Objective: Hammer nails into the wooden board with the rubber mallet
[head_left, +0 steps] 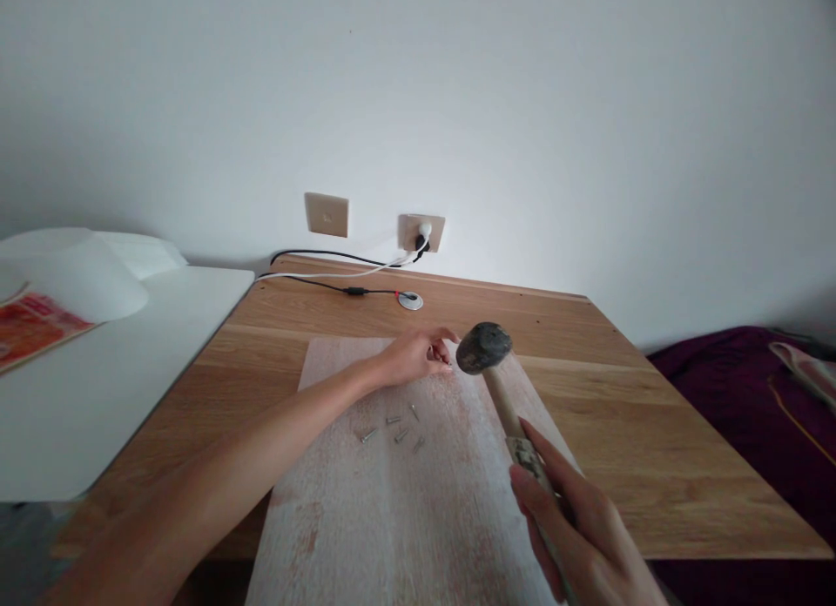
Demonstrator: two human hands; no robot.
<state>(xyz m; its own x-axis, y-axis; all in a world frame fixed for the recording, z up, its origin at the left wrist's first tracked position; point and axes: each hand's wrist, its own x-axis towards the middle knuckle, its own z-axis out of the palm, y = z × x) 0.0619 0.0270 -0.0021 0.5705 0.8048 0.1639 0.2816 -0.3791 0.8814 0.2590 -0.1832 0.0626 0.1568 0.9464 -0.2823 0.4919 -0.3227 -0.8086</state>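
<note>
While my right hand (584, 528) grips a dark-headed mallet (502, 402) by its handle, my left hand (418, 358) curls low over a pale board (392, 528), just left of the mallet's head; I cannot tell whether its fingertips pinch anything. Five small metal fasteners (401, 435) lie on the board, on the left hand's near side. A wooden counter (627, 432) extends beneath.
</note>
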